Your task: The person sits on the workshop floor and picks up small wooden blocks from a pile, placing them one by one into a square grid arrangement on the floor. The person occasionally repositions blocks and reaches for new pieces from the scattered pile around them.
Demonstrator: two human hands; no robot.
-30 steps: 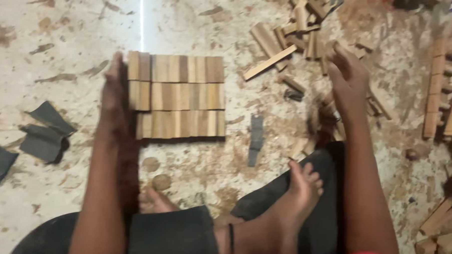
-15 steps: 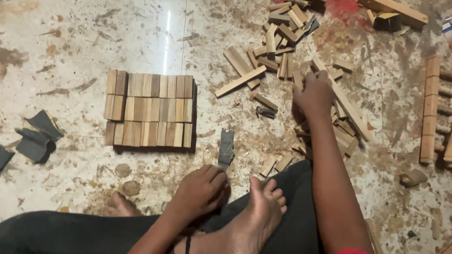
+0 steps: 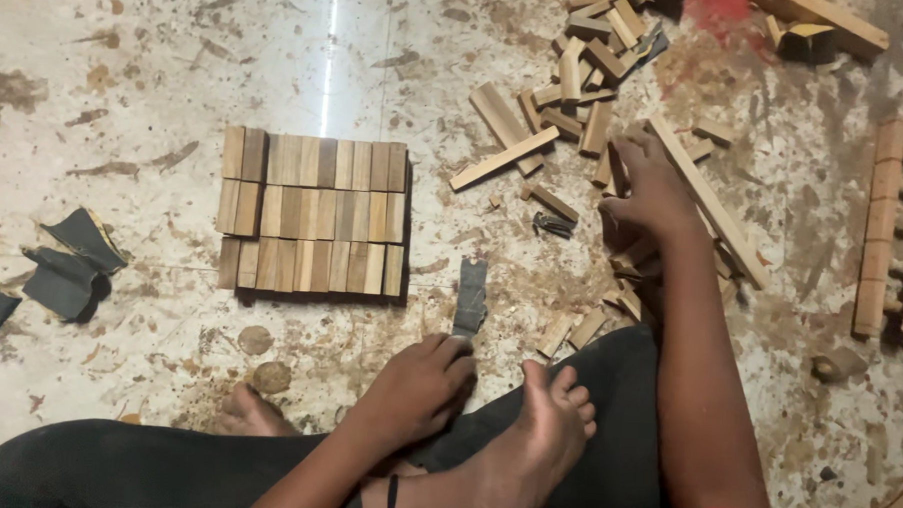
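Note:
Three tidy rows of small wooden blocks [image 3: 314, 214] lie flat on the stained floor [image 3: 178, 64] in front of me. My left hand [image 3: 417, 388] rests by my crossed legs, fingers curled, its tips touching a dark strip of sandpaper [image 3: 469, 297]. My right hand [image 3: 654, 196] reaches into a loose heap of wooden pieces [image 3: 588, 78] at the upper right, fingers bent over pieces near a long wooden slat [image 3: 709, 198]. What the right fingers grip is hidden. My bare foot [image 3: 535, 442] lies between the two arms.
Dark torn sandpaper scraps [image 3: 66, 266] lie at the left. A line of wooden blocks [image 3: 878, 229] runs along the right edge. A long stick [image 3: 503, 159] lies between the rows and the heap. Two round wooden discs [image 3: 263, 358] sit near my knee.
My left hand left the block rows and came back to my lap beside the sandpaper strip. My right hand stays in the heap. The view has shifted slightly.

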